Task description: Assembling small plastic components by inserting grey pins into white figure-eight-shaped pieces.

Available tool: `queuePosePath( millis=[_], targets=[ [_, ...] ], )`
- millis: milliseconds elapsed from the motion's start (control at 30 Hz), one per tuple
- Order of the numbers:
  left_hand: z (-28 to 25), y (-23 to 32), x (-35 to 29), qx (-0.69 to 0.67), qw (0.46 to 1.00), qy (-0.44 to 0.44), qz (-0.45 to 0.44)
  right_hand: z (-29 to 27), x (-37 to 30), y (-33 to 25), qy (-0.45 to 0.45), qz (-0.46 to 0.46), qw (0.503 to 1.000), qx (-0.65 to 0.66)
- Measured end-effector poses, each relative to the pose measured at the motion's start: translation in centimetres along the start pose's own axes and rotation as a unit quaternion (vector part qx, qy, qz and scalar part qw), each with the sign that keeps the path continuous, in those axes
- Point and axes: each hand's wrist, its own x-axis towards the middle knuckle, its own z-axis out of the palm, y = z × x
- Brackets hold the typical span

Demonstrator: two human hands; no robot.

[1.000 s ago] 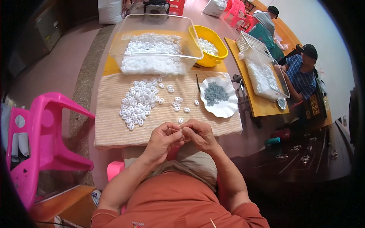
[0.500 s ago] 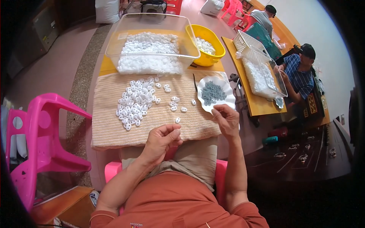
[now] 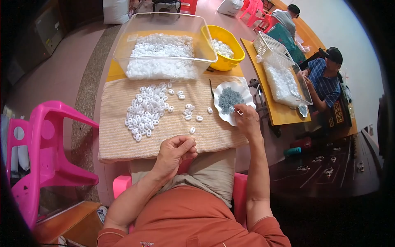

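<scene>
My left hand [image 3: 176, 153] is closed at the near edge of the towel, thumb pressed against the fingers; whatever it holds is hidden. Just above it lies one small white oval plastic piece [image 3: 192, 130] with two holes. My right hand [image 3: 247, 120] reaches over the near right rim of a white scalloped dish [image 3: 224, 116]. Its fingertips are drawn together beside a heap of tiny grey parts [image 3: 229, 100], and anything between them is too small to make out. A large pile of the white pieces [image 3: 144, 109] spreads over the towel's left half, with several loose ones near the middle.
A clear plastic bin [image 3: 164, 61] full of white pieces stands behind the striped towel [image 3: 173, 144], next to a yellow tub [image 3: 230, 64]. A pink chair [image 3: 53, 152] is at left. Across the right-hand table [image 3: 279, 117] sits a person in a checked shirt [image 3: 323, 80].
My right hand has moved slightly up and over the dish's rim, toward the grey parts. My left hand stays nearly where it was.
</scene>
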Motion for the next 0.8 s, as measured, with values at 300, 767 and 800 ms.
queuePosePath(
  millis=[300,767,800],
  targets=[
    [0.0,-0.3,0.1,0.009,1.000,0.012,-0.002,0.6,0.7,0.9,0.037,-0.012,0.999,0.002],
    [-0.1,-0.5,0.1,-0.002,1.000,0.010,-0.003,0.3,1.6,0.5,-0.037,0.067,0.997,0.027],
    [-0.2,-0.5,0.1,0.000,1.000,0.012,-0.003,0.2,1.7,0.3,-0.040,0.052,0.998,0.018]
  ],
)
